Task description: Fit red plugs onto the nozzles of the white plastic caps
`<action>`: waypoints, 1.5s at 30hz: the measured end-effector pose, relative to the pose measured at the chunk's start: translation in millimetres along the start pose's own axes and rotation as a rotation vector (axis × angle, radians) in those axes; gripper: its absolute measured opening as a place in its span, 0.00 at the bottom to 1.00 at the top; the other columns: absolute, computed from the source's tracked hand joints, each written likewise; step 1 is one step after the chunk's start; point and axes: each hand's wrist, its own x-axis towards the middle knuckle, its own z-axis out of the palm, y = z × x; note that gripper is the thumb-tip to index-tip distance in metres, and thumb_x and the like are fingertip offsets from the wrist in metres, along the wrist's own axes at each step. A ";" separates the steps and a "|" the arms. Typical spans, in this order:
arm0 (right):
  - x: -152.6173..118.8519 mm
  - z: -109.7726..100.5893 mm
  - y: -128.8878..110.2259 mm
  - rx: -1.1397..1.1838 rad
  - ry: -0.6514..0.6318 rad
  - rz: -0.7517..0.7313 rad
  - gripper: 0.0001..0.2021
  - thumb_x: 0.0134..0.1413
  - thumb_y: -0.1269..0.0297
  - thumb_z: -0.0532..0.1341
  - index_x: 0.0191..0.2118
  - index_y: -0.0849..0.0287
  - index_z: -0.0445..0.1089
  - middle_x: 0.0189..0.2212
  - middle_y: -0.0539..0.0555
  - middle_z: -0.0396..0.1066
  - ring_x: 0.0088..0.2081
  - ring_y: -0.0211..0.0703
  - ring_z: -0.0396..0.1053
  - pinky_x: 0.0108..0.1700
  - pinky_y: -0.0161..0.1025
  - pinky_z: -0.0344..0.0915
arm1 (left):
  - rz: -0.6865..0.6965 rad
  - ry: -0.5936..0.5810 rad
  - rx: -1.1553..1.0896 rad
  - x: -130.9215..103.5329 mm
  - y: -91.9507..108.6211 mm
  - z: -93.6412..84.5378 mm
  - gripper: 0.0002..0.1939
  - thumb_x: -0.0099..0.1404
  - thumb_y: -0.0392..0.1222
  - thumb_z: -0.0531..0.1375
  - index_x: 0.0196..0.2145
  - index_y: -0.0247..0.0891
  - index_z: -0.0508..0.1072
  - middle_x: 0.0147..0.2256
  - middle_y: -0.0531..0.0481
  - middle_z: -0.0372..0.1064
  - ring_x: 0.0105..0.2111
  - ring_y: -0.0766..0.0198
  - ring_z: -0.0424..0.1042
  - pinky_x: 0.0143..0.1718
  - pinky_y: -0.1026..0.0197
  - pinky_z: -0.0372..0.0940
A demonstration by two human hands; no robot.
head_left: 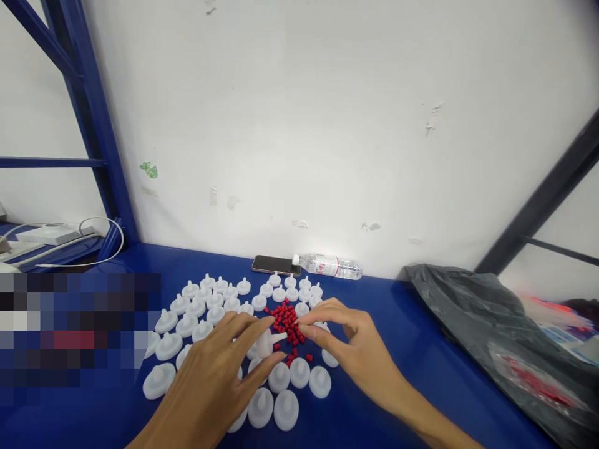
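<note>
My left hand [219, 358] grips a white plastic nozzle cap [264, 343] between thumb and fingers, its narrow spout turned to the right. Across from it, my right hand [353, 340] has thumb and forefinger pinched together at the right side of a pile of small red caps [284, 317]. Whatever sits between those fingertips is hidden or too small to make out. Many more white nozzle caps [286, 410] stand spout-up around the red pile, on the blue table [397, 380].
At the back, a phone [275, 265] lies beside a clear water bottle [332, 266] on its side. A dark plastic bag [449, 299] covers the right, with a clear bag of red pieces [538, 377] on it. Blue frame posts [93, 106] and white cables [103, 262] are left.
</note>
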 end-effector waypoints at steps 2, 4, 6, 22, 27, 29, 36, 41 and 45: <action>-3.8 6.5 -2.1 0.109 0.024 0.052 0.07 0.60 0.53 0.69 0.39 0.47 0.83 0.38 0.51 0.80 0.41 0.45 0.75 0.45 0.42 0.70 | -0.001 -0.013 -0.005 -2.1 2.1 2.8 0.15 0.73 0.49 0.59 0.53 0.42 0.72 0.41 0.47 0.77 0.42 0.53 0.78 0.37 0.53 0.77; -6.9 12.3 -1.0 0.173 0.034 0.077 0.07 0.58 0.53 0.70 0.38 0.47 0.84 0.36 0.50 0.80 0.40 0.45 0.75 0.44 0.41 0.69 | -0.008 -0.031 -0.031 -2.8 5.2 4.1 0.15 0.72 0.49 0.61 0.53 0.42 0.71 0.41 0.48 0.76 0.41 0.53 0.78 0.37 0.52 0.77; -8.9 16.6 1.3 0.209 0.041 0.083 0.06 0.57 0.54 0.71 0.38 0.47 0.84 0.36 0.50 0.80 0.40 0.44 0.75 0.44 0.41 0.69 | -0.018 -0.047 -0.064 -2.6 8.4 4.1 0.15 0.72 0.49 0.61 0.53 0.43 0.70 0.40 0.49 0.75 0.40 0.54 0.77 0.35 0.53 0.77; -8.9 14.8 3.2 0.783 -0.315 0.256 0.26 0.50 0.60 0.76 0.55 0.48 0.74 0.51 0.54 0.75 0.52 0.45 0.72 0.53 0.42 0.69 | 0.025 0.075 -0.136 5.2 23.0 -10.9 0.16 0.69 0.48 0.65 0.52 0.46 0.70 0.45 0.47 0.71 0.44 0.58 0.70 0.33 0.63 0.72; -14.4 12.7 -1.5 0.877 -0.494 0.307 0.29 0.54 0.60 0.74 0.61 0.50 0.72 0.50 0.56 0.77 0.54 0.48 0.74 0.58 0.47 0.68 | -0.037 0.092 -0.122 -2.6 29.7 -8.2 0.10 0.73 0.47 0.60 0.51 0.49 0.72 0.56 0.43 0.57 0.43 0.60 0.68 0.29 0.63 0.70; -14.5 11.7 -3.0 0.872 -0.479 0.300 0.25 0.53 0.61 0.74 0.58 0.51 0.75 0.49 0.56 0.78 0.52 0.47 0.76 0.55 0.46 0.70 | -0.028 0.068 -0.119 -4.3 30.5 -7.0 0.13 0.72 0.47 0.61 0.53 0.49 0.71 0.56 0.43 0.57 0.40 0.62 0.69 0.27 0.63 0.70; 5.4 -9.4 5.9 0.698 -0.148 0.294 0.22 0.45 0.60 0.77 0.49 0.55 0.80 0.43 0.56 0.82 0.45 0.44 0.78 0.50 0.39 0.72 | -0.085 0.046 -0.132 2.1 30.2 -12.5 0.15 0.74 0.38 0.57 0.57 0.46 0.69 0.57 0.43 0.58 0.45 0.62 0.70 0.33 0.64 0.74; 17.8 -35.3 20.9 0.610 0.054 0.307 0.25 0.42 0.58 0.78 0.49 0.57 0.80 0.42 0.57 0.83 0.48 0.49 0.78 0.57 0.45 0.68 | -0.130 0.048 -0.137 4.2 25.3 -15.8 0.12 0.74 0.35 0.56 0.52 0.45 0.71 0.57 0.46 0.59 0.40 0.68 0.71 0.33 0.66 0.73; 24.3 -54.1 29.5 0.390 0.018 0.294 0.26 0.48 0.53 0.74 0.53 0.56 0.76 0.44 0.56 0.81 0.51 0.49 0.77 0.58 0.45 0.68 | -0.111 0.043 -0.123 4.3 20.9 -17.0 0.13 0.74 0.33 0.55 0.52 0.43 0.71 0.56 0.45 0.60 0.39 0.68 0.72 0.34 0.64 0.72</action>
